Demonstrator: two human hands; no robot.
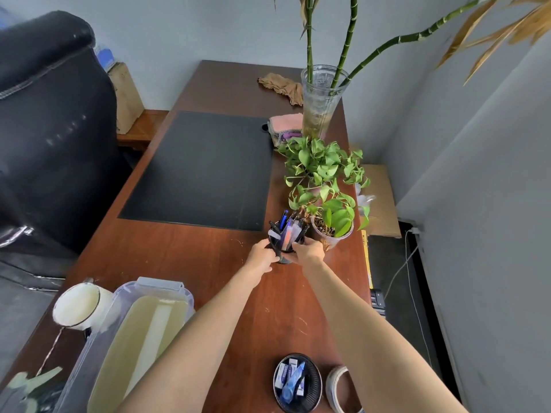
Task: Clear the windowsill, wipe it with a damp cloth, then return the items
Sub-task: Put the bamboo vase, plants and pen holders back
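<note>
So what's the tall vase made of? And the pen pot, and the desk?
The tall vase looks like clear ribbed glass, since stems show through, though it could be plastic. The pen pot looks black, maybe metal mesh. The desk looks like glossy reddish wood, scratched.

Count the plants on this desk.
3: bamboo stalks in a glass vase at the far right edge; a leafy plant just nearer, its pot hidden by leaves; another in a clear cup beside the pen holder that the left hand and right hand grip.

Forearms [214,317], left hand [262,257] and right hand [310,252] are bare.
</note>
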